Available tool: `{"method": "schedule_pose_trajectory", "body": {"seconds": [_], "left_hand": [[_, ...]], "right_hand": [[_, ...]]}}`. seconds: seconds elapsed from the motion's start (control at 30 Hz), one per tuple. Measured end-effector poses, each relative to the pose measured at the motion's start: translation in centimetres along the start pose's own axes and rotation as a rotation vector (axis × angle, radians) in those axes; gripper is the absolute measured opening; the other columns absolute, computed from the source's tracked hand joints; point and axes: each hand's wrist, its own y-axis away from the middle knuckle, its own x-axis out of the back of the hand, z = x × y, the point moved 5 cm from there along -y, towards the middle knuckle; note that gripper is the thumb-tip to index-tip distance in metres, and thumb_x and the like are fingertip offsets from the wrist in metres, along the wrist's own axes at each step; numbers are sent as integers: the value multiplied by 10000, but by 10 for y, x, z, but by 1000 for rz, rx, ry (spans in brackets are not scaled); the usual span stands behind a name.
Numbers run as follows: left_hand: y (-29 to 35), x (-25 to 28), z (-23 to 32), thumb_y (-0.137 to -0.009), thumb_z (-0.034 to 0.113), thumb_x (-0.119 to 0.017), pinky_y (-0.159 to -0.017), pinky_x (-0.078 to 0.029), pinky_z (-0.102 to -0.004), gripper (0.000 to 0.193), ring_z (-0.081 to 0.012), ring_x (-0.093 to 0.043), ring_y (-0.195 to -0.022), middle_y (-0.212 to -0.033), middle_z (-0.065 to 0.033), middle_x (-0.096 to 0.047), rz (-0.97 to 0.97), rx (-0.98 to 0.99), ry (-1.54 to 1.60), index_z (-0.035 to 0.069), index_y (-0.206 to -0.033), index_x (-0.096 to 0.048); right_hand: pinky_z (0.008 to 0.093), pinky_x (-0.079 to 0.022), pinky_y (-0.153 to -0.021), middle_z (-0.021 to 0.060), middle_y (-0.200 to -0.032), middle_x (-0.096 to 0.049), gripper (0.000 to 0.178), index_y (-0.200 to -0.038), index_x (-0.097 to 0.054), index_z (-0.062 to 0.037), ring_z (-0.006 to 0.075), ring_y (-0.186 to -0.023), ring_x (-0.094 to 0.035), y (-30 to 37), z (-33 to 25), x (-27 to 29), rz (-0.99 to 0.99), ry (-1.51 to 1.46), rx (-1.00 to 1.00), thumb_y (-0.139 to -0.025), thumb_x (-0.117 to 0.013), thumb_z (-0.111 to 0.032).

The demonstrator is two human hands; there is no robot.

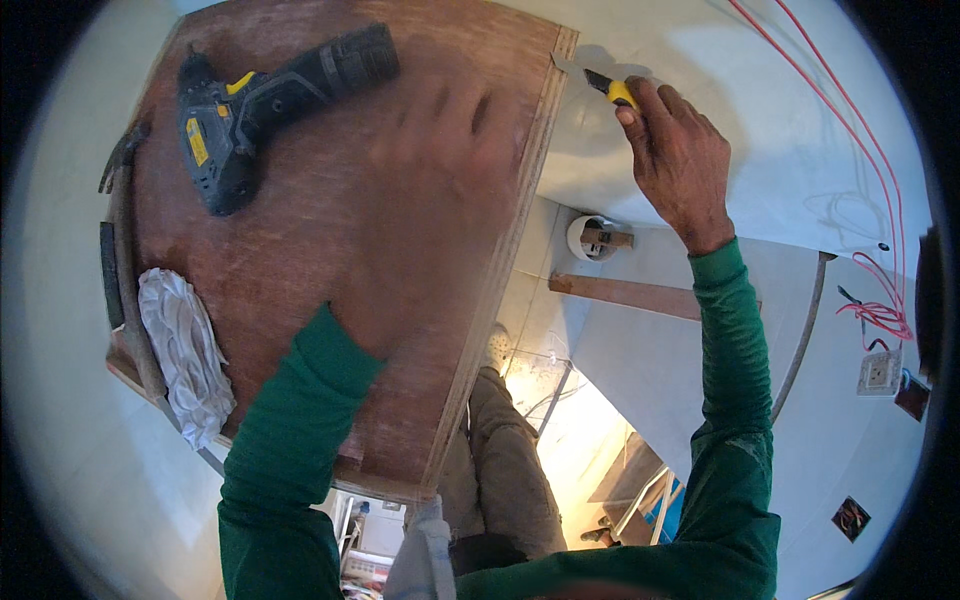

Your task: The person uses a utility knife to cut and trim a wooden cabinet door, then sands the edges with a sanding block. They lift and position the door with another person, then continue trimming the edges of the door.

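Note:
My right hand (683, 160) is closed around the yellow and black handle of a putty knife (622, 93). Its thin metal blade points left and meets the far right edge of a reddish-brown plywood board (290, 240). Over the board, my left hand (430, 200) is smeared by motion, so its fingers cannot be read and anything under the palm is hidden. A black and yellow cordless drill (225, 135) lies on the board, left of that hand.
Along the board's left side lie a claw hammer (125, 200) and a crumpled white cloth (185, 350). Red wires (880, 318) hang by a wall socket (880, 374) at right. Below are a white bucket (590, 240) and a wooden strip (630, 294).

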Motion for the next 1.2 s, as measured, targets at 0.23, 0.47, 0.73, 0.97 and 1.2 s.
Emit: {"method": "schedule_pose_trajectory", "body": {"seconds": [0.23,0.47,0.73,0.97,1.2], "left_hand": [[-1,0,-2,-999,169,-776,-843,-605,-492,182,-351,-664,-1032,-1110,-126,-650,6,3,31,55,-1115,-694],[0,0,1,-1013,173,-766,-842,-613,-483,180,-356,-671,-1051,-1128,-128,-659,-3,21,4,48,-1122,-696],[1,3,5,-1029,175,-746,-876,-610,-509,178,-380,-673,-1062,-1126,-148,-665,-16,-10,-34,45,-1143,-707],[2,4,7,-1025,169,-743,-875,-599,-503,157,-384,-670,-1048,-1098,-154,-667,-16,-39,-35,35,-1103,-721],[2,-1,2,-1003,146,-764,-851,-589,-501,146,-371,-665,-1017,-1075,-146,-659,22,-40,-23,34,-1082,-713]], "right_hand": [[474,-572,-663,81,-892,-645,284,-1300,-696,-164,325,-802,-730,-3,2,3,110,-27,62,-1148,-650,-399],[467,-574,-682,72,-900,-645,268,-1260,-703,-174,312,-808,-729,9,1,1,104,-26,65,-1126,-679,-404],[494,-584,-687,68,-956,-703,258,-1261,-690,-192,334,-856,-755,0,-3,-7,140,0,60,-1129,-667,-413],[502,-605,-707,86,-982,-731,288,-1261,-686,-177,348,-847,-769,-1,-1,-6,114,33,-32,-1156,-619,-437],[489,-603,-666,74,-923,-707,267,-1266,-694,-172,320,-811,-760,14,6,-2,161,-48,67,-1144,-651,-405]]}}
